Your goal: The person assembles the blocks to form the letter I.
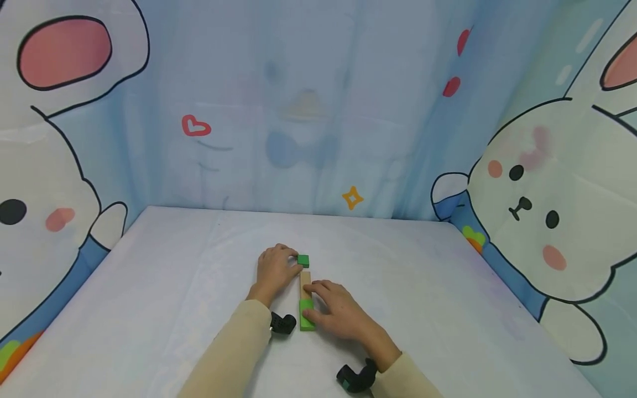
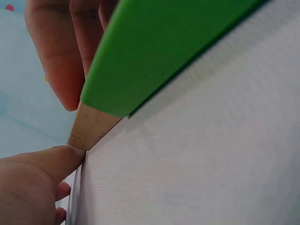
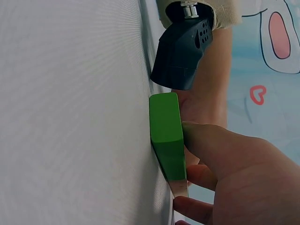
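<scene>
On the white cloth, a light wooden block [image 1: 305, 280] and a bright green block [image 1: 307, 321] lie end to end in one line. A small green block [image 1: 303, 260] sits just past the far end. My left hand [image 1: 275, 271] pinches this small block between thumb and finger; in the left wrist view the left thumb [image 2: 61, 161] covers it, touching the wood's far end. My right hand [image 1: 340, 312] rests on the line from the right, thumb on the green block, a fingertip on the wood. Close up, the green block [image 3: 166, 124] appears in the right wrist view.
A white cloth [image 1: 149, 309] covers the table, whose far edge meets a blue curtain [image 1: 239, 166] printed with cartoon rabbits. A black wrist camera [image 1: 283, 323] hangs close beside the green block, another black camera [image 1: 356, 377] under the right wrist.
</scene>
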Demonstrator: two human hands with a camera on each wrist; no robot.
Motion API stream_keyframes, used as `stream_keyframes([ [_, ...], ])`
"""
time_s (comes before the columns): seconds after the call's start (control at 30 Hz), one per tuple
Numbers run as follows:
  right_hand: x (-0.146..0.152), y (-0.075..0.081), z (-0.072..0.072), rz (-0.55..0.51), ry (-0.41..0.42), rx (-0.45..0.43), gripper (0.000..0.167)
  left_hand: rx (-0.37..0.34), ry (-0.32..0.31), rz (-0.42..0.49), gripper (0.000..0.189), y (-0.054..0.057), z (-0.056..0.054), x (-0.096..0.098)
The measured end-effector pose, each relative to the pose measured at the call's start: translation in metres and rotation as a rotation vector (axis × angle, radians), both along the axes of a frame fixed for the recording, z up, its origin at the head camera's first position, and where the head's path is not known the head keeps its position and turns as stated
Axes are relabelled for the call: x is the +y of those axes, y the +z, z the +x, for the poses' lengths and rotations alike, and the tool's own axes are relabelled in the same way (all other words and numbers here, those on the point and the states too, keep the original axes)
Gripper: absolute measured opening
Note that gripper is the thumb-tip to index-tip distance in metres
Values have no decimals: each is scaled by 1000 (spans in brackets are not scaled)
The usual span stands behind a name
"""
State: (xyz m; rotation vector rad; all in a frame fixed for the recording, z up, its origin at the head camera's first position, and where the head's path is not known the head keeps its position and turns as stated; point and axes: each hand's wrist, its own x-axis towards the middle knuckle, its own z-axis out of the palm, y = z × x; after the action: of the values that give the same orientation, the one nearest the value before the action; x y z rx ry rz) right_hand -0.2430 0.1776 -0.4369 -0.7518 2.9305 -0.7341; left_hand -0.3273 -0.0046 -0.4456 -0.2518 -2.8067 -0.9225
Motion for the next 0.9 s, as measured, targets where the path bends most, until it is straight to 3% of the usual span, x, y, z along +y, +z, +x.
stream_keyframes([
  [0.57,2,-3,2,-23,5,2,56,-7,-16,-47,39,1,2,-2],
  [0.9,3,-4,-1,-8,-7,-3,55,-15,-104,-92,43,2,5,-19],
])
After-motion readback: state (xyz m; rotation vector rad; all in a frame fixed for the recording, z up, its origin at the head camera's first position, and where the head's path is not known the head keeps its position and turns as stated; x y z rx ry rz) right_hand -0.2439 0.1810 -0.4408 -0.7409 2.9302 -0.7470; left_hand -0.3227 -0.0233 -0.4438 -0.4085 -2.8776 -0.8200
